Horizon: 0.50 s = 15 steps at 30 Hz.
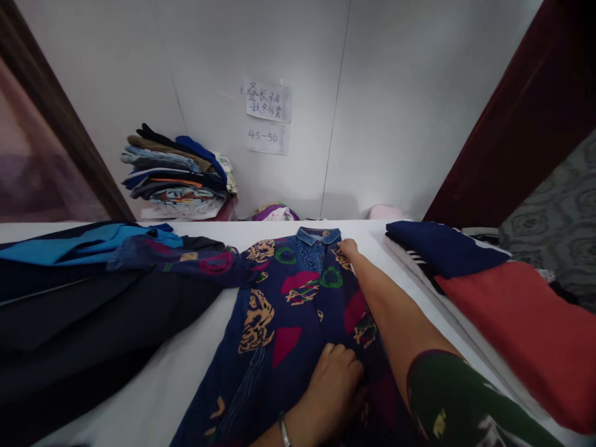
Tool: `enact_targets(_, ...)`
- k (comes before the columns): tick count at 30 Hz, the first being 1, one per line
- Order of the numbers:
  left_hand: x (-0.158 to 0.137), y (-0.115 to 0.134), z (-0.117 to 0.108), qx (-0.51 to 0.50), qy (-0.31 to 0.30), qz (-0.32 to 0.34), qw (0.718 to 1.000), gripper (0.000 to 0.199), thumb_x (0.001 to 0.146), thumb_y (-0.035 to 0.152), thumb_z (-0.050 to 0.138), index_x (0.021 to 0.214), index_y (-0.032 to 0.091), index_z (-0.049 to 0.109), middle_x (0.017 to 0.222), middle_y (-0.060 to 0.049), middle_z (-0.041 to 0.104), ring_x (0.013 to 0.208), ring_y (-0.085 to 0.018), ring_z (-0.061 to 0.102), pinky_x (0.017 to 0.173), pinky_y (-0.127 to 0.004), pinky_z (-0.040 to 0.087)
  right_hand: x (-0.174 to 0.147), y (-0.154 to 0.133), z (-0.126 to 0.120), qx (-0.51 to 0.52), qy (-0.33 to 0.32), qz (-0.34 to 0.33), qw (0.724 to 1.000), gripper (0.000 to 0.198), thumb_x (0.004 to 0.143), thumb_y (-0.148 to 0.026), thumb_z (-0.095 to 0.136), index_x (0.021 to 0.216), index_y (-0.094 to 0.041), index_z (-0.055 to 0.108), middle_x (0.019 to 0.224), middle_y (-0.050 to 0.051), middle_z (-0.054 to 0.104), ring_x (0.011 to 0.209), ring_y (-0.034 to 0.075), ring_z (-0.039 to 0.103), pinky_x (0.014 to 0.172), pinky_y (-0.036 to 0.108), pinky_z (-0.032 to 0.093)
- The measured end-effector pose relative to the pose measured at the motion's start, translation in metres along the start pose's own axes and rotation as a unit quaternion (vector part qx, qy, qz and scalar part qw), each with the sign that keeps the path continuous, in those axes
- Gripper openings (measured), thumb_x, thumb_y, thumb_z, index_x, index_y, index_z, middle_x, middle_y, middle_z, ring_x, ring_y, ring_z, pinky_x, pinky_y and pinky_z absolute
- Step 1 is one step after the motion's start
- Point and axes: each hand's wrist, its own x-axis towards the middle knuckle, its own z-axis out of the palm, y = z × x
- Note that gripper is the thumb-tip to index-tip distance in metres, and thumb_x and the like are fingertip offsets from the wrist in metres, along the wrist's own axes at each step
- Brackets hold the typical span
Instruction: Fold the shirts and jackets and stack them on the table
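A dark blue long-sleeved shirt (302, 316) with a denim collar and a bold print of magenta, green and tan shapes lies front up on the white table. My right hand (348, 248) is closed on its shoulder beside the collar, the arm stretched along the shirt's right side. Lower down, my left hand (333, 385), with a silver bracelet at the wrist, has curled fingers on the shirt front. Its fingertips are hidden beneath the hand. One sleeve spreads left over dark clothing; the other is mostly hidden by my right arm.
Dark garments (93, 329) and a bright blue one (88, 242) lie on the left. At the back left stands a tall folded stack (181, 174). Folded clothes with a red piece (521, 335) occupy the right. Two handwritten paper signs (267, 118) hang on the wall.
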Motion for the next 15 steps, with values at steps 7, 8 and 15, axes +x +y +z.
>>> enact_targets(7, 0.000, 0.001, 0.000, 0.016, 0.009, 0.006, 1.000, 0.011, 0.085, 0.033, 0.058, 0.089, 0.023, 0.059, 0.100, -0.005, 0.062, 0.098, -0.025, 0.053, 0.092, -0.044, 0.039, -0.029, -0.007, -0.003, -0.099, 0.031, -0.016, 0.994, 0.024, 0.093, -0.026, 0.053, 0.112, -0.018, 0.064, 0.105, 0.009, 0.070, 0.099, 0.020, 0.065, 0.080, 0.026, 0.047)
enact_targets(8, 0.000, 0.001, 0.001, 0.018, 0.009, 0.007, 1.000, 0.011, 0.085, 0.033, 0.058, 0.089, 0.022, 0.058, 0.100, -0.005, 0.062, 0.098, -0.024, 0.052, 0.093, -0.043, 0.039, -0.033, -0.009, -0.005, -0.112, 0.034, -0.025, 0.993, 0.027, 0.092, -0.025, 0.053, 0.116, -0.019, 0.062, 0.111, 0.010, 0.069, 0.104, 0.021, 0.064, 0.082, 0.027, 0.046)
enact_targets(15, 0.003, 0.000, 0.001, 0.023, 0.004, 0.017, 1.000, 0.014, 0.086, 0.035, 0.058, 0.088, 0.022, 0.057, 0.099, -0.003, 0.061, 0.098, -0.022, 0.050, 0.094, -0.041, 0.036, -0.049, -0.032, -0.018, -0.171, -0.006, -0.073, 0.983, 0.037, 0.096, -0.043, 0.044, 0.102, -0.017, 0.070, 0.113, 0.014, 0.068, 0.110, 0.027, 0.061, 0.088, 0.033, 0.046)
